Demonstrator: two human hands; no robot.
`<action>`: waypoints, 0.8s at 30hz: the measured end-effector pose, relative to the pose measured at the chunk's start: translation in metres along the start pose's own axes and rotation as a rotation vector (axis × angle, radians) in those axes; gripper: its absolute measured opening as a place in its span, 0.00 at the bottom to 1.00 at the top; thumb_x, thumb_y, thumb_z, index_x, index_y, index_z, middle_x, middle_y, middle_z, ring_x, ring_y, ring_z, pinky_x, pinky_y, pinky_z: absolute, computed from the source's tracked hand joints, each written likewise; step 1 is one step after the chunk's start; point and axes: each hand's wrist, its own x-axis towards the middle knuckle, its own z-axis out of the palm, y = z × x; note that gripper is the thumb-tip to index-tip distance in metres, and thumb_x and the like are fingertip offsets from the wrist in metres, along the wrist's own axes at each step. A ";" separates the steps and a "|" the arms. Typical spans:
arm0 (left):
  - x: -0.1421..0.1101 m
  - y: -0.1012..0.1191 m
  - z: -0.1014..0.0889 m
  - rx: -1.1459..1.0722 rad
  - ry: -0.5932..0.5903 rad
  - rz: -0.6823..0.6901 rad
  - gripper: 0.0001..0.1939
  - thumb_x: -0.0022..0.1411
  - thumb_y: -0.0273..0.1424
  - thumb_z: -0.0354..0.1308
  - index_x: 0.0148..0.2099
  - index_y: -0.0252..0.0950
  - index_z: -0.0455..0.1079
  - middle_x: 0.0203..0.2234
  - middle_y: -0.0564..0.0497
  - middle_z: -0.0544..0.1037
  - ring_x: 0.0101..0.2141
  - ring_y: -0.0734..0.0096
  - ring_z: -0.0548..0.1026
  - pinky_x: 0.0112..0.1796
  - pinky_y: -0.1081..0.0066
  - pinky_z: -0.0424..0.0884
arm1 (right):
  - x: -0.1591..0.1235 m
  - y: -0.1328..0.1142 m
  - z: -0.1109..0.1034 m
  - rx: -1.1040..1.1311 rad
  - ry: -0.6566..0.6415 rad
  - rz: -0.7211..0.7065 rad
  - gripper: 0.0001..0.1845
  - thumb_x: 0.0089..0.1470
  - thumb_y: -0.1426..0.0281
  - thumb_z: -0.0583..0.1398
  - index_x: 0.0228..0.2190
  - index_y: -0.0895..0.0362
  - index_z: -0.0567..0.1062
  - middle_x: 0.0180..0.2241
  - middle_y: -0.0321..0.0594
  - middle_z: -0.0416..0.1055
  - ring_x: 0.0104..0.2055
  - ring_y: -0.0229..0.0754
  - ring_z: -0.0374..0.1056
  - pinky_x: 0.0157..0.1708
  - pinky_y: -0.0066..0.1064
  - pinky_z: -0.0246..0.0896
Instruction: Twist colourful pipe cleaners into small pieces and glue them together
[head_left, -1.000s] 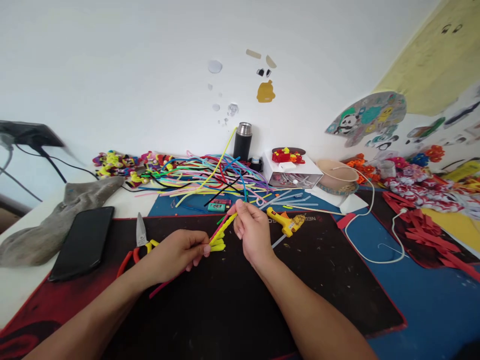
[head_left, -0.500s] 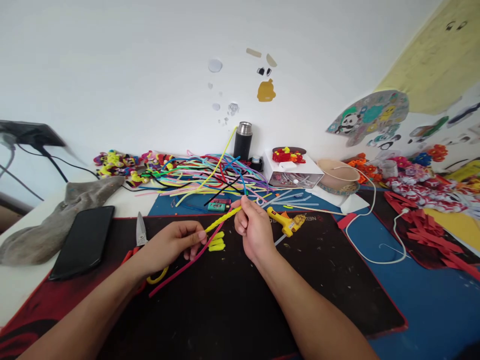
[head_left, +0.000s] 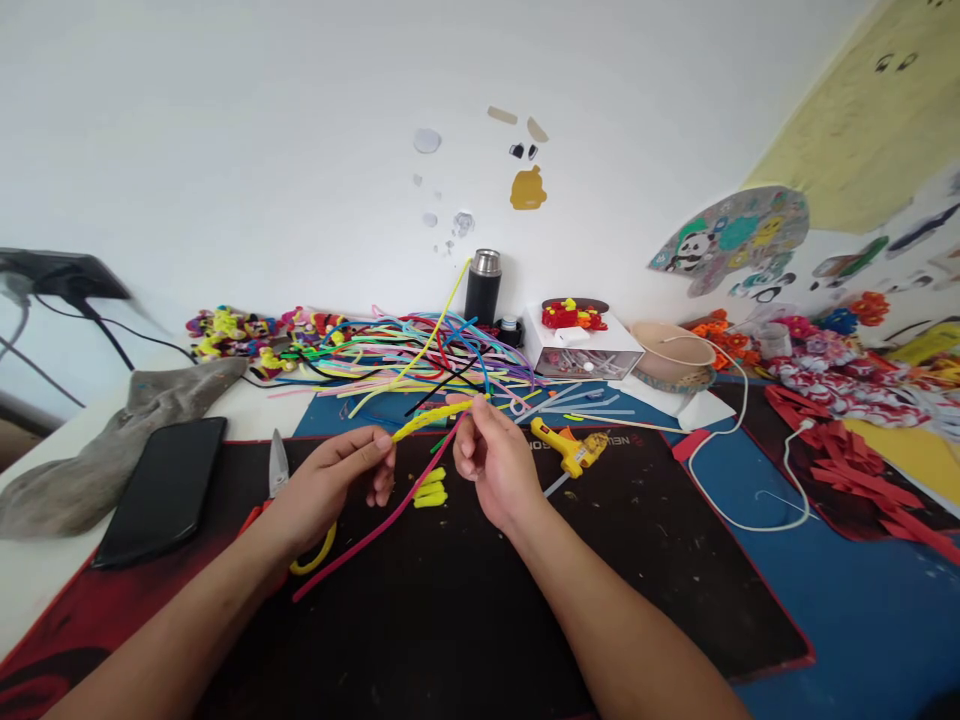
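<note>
So, both hands are working the yellow twisted stem (head_left: 431, 418), which is stretching btwn them at 12 o'clock of the short yellow pieces (head_left: 430, 490). L hand (head_left: 337, 470), at 9 o'clock of R hand (head_left: 495, 455), is pinching it btwn thumb & index, other fingers hanging loosely; R hand is pinching the 2 o'clock end, fingers curling in. Just changed vs a sec ago: L hand is now sitting further out twd 10 o'clock & is no longer closing over the magenta stem (head_left: 375, 534), so more yellow is showing & the short pieces are lying uncovered. Prob. means the handwork is now centring on the yellow, w/ magenta running free of L hand. Magenta is trailing twd 8 o'clock, its top end passing close by R hand; can't tell if R hand is gripping it too. On the dark mat (head_left: 675, 560), scissors (head_left: 279, 465) are lying at L hand's 9 o'clock, partly hidden, & glue gun (head_left: 574, 450) at R hand's 3. Loose stem pile (head_left: 405, 350) is spreading at 12 o'clock, back of worktop (head_left: 30, 580)
</note>
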 end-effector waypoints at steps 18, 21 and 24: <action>-0.003 0.004 -0.003 -0.267 -0.194 -0.221 0.20 0.64 0.41 0.63 0.26 0.37 0.62 0.16 0.57 0.61 0.17 0.74 0.63 0.20 0.73 0.57 | -0.008 0.009 0.007 -0.122 -0.125 0.075 0.19 0.55 0.54 0.69 0.41 0.55 0.85 0.19 0.28 0.65 0.17 0.31 0.54 0.17 0.26 0.43; -0.003 0.002 -0.006 -0.270 -0.232 -0.259 0.20 0.63 0.41 0.63 0.26 0.38 0.61 0.15 0.58 0.60 0.16 0.75 0.62 0.19 0.74 0.56 | -0.009 0.009 0.008 -0.135 -0.130 0.078 0.20 0.55 0.53 0.70 0.41 0.55 0.85 0.18 0.29 0.65 0.17 0.31 0.54 0.17 0.26 0.44; -0.003 0.001 -0.007 -0.289 -0.243 -0.288 0.19 0.63 0.41 0.63 0.26 0.38 0.62 0.15 0.58 0.59 0.15 0.76 0.61 0.18 0.75 0.56 | -0.009 0.010 0.008 -0.131 -0.134 0.080 0.19 0.55 0.54 0.70 0.39 0.56 0.85 0.18 0.29 0.65 0.17 0.31 0.54 0.17 0.26 0.44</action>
